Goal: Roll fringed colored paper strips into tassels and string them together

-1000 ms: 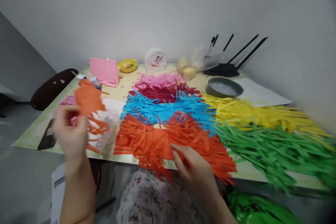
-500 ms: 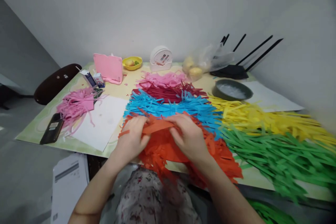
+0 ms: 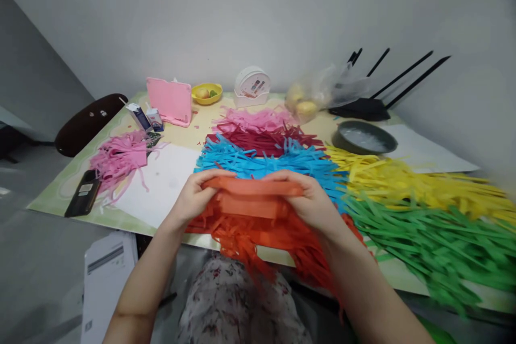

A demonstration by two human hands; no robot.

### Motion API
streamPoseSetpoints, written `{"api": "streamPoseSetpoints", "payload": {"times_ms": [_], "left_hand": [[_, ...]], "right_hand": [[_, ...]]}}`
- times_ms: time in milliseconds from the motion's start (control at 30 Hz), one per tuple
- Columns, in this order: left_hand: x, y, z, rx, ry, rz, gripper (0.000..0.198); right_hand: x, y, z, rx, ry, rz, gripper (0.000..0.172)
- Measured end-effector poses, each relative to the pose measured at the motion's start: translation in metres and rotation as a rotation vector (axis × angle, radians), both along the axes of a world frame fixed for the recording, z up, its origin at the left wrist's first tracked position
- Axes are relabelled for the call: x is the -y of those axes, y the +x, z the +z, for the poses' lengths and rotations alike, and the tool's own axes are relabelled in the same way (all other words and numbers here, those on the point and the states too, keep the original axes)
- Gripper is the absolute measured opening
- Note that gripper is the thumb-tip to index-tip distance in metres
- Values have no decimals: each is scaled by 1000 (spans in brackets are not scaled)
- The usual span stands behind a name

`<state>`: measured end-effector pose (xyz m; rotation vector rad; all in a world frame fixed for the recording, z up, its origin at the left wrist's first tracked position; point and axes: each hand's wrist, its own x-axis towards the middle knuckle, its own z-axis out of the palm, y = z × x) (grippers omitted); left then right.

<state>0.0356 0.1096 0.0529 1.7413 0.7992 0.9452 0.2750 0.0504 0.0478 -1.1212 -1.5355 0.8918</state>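
An orange fringed paper piece (image 3: 253, 207) is stretched between both hands above the table's front edge. My left hand (image 3: 197, 193) pinches its left end, and my right hand (image 3: 308, 199) grips its right end. Its solid band faces me, while cut strips hang toward my lap. More orange fringe lies beneath and partly behind my right forearm. Just beyond the hands is blue fringed paper (image 3: 262, 161), followed by dark red fringe (image 3: 258, 142) and pink fringe (image 3: 253, 118).
Yellow fringe (image 3: 403, 177) and green fringe (image 3: 423, 242) cover the right side. A dark green bowl (image 3: 365, 138) and a black router (image 3: 360, 109) stand behind. At left lie a pink fringe bundle (image 3: 121, 156), a phone (image 3: 84, 193) and white paper (image 3: 169, 177). A pink tablet case (image 3: 169, 101) stands behind.
Both hands have lifted the orange paper and moved apart along it. Its band is now spread taut between them. The view has shifted slightly.
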Motion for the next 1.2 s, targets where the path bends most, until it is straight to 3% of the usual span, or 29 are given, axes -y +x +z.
{"api": "streamPoseSetpoints", "payload": {"times_ms": [200,400,567,633,700,767,833,900,967,1033,1133,1200], "left_hand": [[-5,-5,-3,96,-84,-98,25],[-5,-8,8,18,-52,-183,22],[0,3,15,-141,-28,-4,25],[-1,6,20,-197,-3,-69,29],[-5,6,26,-291,-3,-215,26],[-9,4,31,-395,16,-321,16],[-11,3,35,-474,66,-342,15],[-11,3,38,-537,107,-330,14],[-10,4,39,-580,122,-326,14],[-9,5,40,-594,125,-331,14],[-6,3,40,-666,154,-310,14],[-2,1,41,-808,258,-210,10]], "right_hand": [[-5,2,-5,-145,54,80,21],[-6,5,5,6,203,96,26],[-3,4,9,160,312,140,27],[-1,4,13,230,343,155,27],[0,6,19,306,358,185,30],[2,12,25,375,319,256,32],[2,21,31,412,217,359,35],[3,27,36,388,88,448,54],[3,27,37,344,-18,421,69],[2,20,35,380,-84,302,59],[2,5,30,549,-98,176,19],[3,-1,27,615,-64,137,21]]}}
